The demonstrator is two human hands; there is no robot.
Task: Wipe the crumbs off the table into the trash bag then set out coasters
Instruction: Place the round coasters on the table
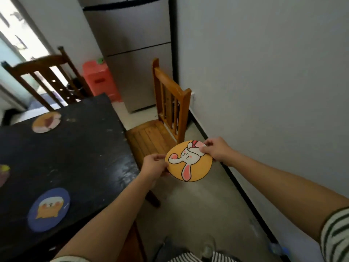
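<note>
**A:** Where is the coaster?

**B:** The round orange coaster (189, 161), with a white rabbit drawn on it, is held in the air just right of the bench's edge and does not touch it. A light wooden chair (166, 110) shows behind it.

**A:** And the hands?

**B:** Both grasp it. The left hand (154, 165) pinches the left rim with the thumb on top. The right hand (217, 150) pinches the far right rim, by the rabbit's head. Both forearms are bare and reach forward, with striped sleeves at the bottom of the view.

**A:** What lies on the bench?

**B:** The scuffed black bench (75, 148) carries 3 round coasters. A blue coaster (49, 208) with an orange animal lies near the front, and a pale orange coaster (46, 122) lies at the far side. The left edge of the view cuts off the other 1 (3, 174).

**A:** The room?

**B:** A dark wooden chair (43, 76) stands at the bench's far end. Beyond it are a red plastic stool (100, 80) and a silver refrigerator (136, 53) beside a white wall (264, 72). The floor (207, 214) is grey.
</note>
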